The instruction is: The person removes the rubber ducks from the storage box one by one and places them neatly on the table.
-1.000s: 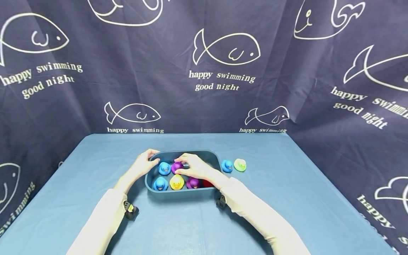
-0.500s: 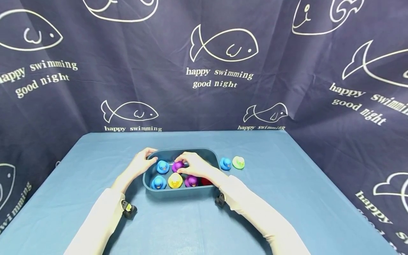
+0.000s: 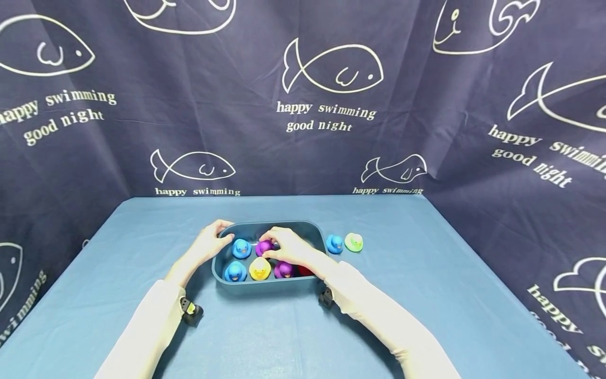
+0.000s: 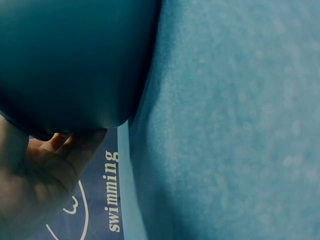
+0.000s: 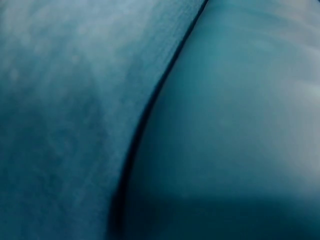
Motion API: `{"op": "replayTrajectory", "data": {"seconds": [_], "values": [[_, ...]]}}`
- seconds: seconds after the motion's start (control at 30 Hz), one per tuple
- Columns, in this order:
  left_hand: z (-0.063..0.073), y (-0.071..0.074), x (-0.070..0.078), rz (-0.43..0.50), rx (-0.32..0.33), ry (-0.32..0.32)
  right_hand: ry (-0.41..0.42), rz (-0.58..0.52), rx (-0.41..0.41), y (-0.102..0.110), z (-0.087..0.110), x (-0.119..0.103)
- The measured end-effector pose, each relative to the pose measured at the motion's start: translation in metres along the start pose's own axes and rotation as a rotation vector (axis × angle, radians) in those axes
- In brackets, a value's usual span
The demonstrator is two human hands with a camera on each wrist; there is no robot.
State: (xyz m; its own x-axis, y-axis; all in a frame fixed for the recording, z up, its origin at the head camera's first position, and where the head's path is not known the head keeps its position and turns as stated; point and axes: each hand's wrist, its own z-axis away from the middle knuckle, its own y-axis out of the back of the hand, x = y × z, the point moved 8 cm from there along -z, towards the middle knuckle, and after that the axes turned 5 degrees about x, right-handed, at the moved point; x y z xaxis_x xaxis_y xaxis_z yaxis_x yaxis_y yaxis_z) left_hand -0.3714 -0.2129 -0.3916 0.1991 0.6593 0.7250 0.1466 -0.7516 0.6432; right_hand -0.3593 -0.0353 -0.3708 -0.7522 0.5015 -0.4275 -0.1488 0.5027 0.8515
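A dark teal bin [image 3: 270,287] holds several rubber ducks. My left hand [image 3: 211,242] grips its left end, thumb over the rim; in the left wrist view the fingers of that left hand [image 4: 47,167] lie against the bin wall [image 4: 75,60]. Inside, my right hand [image 3: 291,247] pinches a purple duck [image 3: 263,248] in the back row, partly covered by the fingers. A blue duck [image 3: 241,249] sits left of it. Along the front are another blue duck [image 3: 235,272], a yellow duck [image 3: 260,269], a second purple duck [image 3: 284,270] and a mostly hidden red object [image 3: 304,271].
Right of the bin, a blue duck [image 3: 334,244] and a pale green duck [image 3: 354,242] sit on the blue tablecloth [image 3: 265,337]. A dark fish-print curtain [image 3: 265,131] rises behind the table. The right wrist view shows only the bin's outer wall [image 5: 225,125] and cloth.
The head view has shifted slightly, so everything appears a little higher and further left than a second ago. Both hands keep their places at the bin and on the purple duck.
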Motion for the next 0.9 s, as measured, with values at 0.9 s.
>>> {"op": "replayTrajectory", "data": {"seconds": [0.9], "values": [[-0.0004,-0.0005,-0.0025,0.021,-0.002,-0.010,-0.078,-0.038,0.044,0.0078,0.0024,0.0066]]}}
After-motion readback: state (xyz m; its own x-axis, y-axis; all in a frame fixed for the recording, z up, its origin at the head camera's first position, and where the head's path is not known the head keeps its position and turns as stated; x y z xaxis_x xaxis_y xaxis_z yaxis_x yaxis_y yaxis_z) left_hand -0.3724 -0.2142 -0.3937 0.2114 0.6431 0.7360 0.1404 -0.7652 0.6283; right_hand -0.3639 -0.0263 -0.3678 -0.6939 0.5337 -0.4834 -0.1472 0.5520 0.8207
